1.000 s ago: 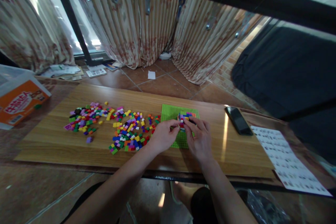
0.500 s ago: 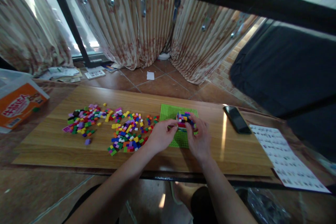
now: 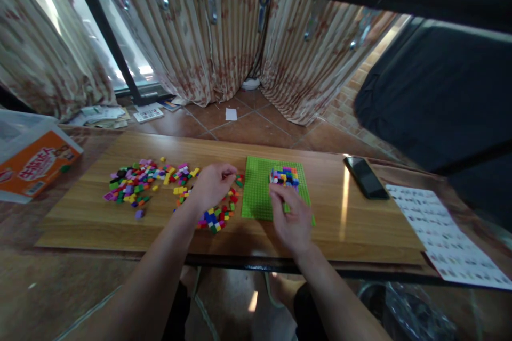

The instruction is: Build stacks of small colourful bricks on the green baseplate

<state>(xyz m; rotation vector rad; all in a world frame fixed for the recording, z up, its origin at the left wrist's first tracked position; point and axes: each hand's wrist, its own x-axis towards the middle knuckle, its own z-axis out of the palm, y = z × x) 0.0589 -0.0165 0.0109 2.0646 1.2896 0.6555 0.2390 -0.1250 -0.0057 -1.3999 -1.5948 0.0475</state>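
My left hand hovers over the right part of the loose toy brick pile. Its thumb and fingers come together toward the right, and whatever may be between the tips is too small to make out. On the green baseplate stands a small multicoloured brick build, partly covered from the near side by my right hand. That hand has curled fingers, with thumb and forefinger close together at the build's near left corner. Anything pinched there is hidden.
More loose bricks spread across the table's left. A black phone and a printed sheet lie at the right. At the far left stands a clear plastic box with an orange label. The wooden tabletop ends close to my body.
My left hand has left the brick build and moved left over the loose bricks. My right hand has drawn slightly nearer to me, uncovering more of the build.
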